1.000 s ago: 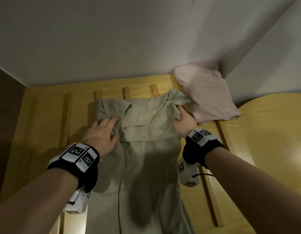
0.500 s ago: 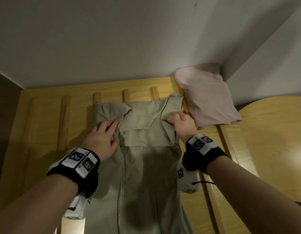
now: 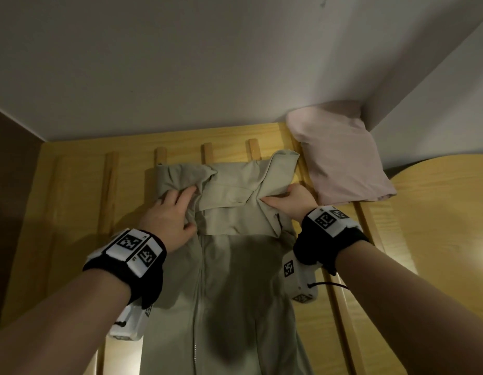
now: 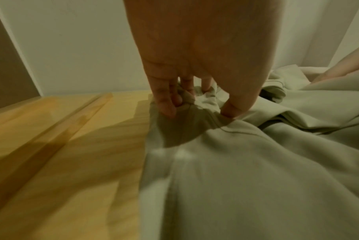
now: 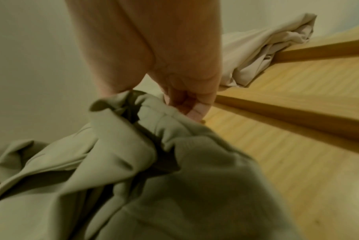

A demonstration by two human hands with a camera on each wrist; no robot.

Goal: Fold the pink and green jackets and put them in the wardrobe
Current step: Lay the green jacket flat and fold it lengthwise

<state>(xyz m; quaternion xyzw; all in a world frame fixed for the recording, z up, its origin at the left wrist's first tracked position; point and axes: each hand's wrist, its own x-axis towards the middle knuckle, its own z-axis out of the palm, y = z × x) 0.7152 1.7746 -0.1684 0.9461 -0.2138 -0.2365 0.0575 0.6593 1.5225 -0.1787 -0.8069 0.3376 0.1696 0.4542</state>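
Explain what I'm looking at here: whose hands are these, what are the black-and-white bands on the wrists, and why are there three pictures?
No machine here: a person works with bare hands. The bands are wrist-worn cameras bearing printed markers. The wide picture comes from a camera on the person's head; the other two look along each hand at its fingers.

On the wooden slatted surface lies the green jacket, zip facing up, its sleeves folded in across the chest. The left hand bunches cloth at one shoulder; the left wrist view shows its fingers curled into the fabric. The right hand pinches a fold at the other shoulder, also seen in the right wrist view. The pink jacket, already folded, sits in the far corner against the wall.
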